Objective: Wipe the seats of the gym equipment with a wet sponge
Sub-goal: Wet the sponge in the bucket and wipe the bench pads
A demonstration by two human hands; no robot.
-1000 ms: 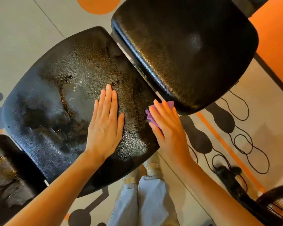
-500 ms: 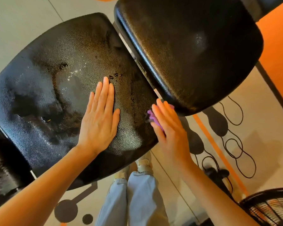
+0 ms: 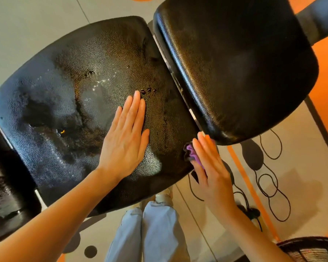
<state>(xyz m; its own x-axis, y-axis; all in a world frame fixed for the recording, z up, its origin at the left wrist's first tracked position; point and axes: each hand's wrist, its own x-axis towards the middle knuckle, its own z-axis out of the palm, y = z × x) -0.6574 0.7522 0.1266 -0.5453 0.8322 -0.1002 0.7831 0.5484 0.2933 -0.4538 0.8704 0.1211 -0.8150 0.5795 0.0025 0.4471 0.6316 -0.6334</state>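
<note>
Pressing with straight fingers, right hand [image 3: 210, 167] flat over a crumpled purple sponge [image 3: 192, 153], pinning it against the rounded near-right edge of a black padded seat [image 3: 87, 72]; only a wrinkled purple fold peeking out on the thumb side, no fingers visibly curled round it. Just left of that press, left hand [image 3: 126, 135] laid palm down on the same seat, fingers straight and close together, holding nothing. Under both hands, pebbled black vinyl, broad and rounded like a shield, mottled with glossy wet patches, duller dry zones, a few pale specks and small dark nicks just beyond the left fingertips. Directly beyond the sponge, across a narrow gap showing a metal strip, a second black cushion [image 3: 235, 63], smoother and shinier, with rounded corners. Far left of the hands, part of another dark pad [image 3: 6, 186], worn and streaked. Below the wrists, pale blue trouser legs [image 3: 150, 233] and light shoes. Right of the sponge hand, grey floor [image 3: 301, 167] with orange stripes, dark blobs and thin looping black lines.
</note>
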